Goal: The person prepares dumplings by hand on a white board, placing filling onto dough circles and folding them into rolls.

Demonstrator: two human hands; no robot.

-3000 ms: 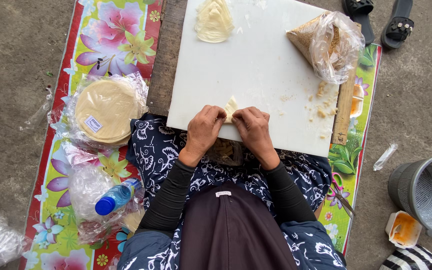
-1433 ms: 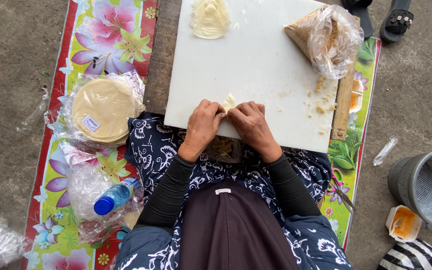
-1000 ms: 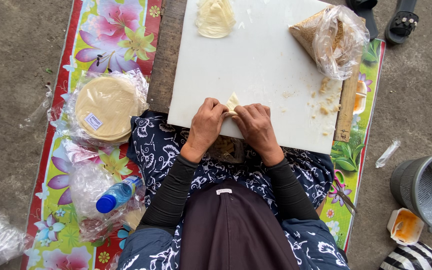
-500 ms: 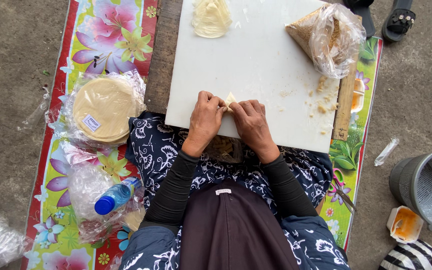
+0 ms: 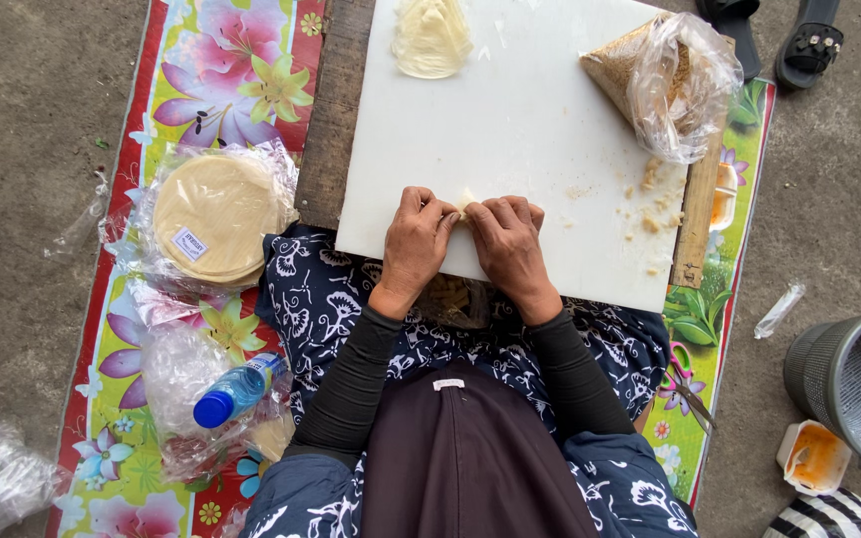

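Both the left hand point(image 5: 414, 242) and right hand point(image 5: 510, 244) still pinch the small pale folded dough wrapper point(image 5: 466, 198) at the near edge of the white rectangular cutting board point(image 5: 520, 120), fingertips now drawn closer together than half a second ago.

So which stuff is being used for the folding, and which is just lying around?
In use: left hand, right hand, small pastry piece, white board, bag of filling, stack of wrappers.
Lying about: water bottle, sandals, grey bin.
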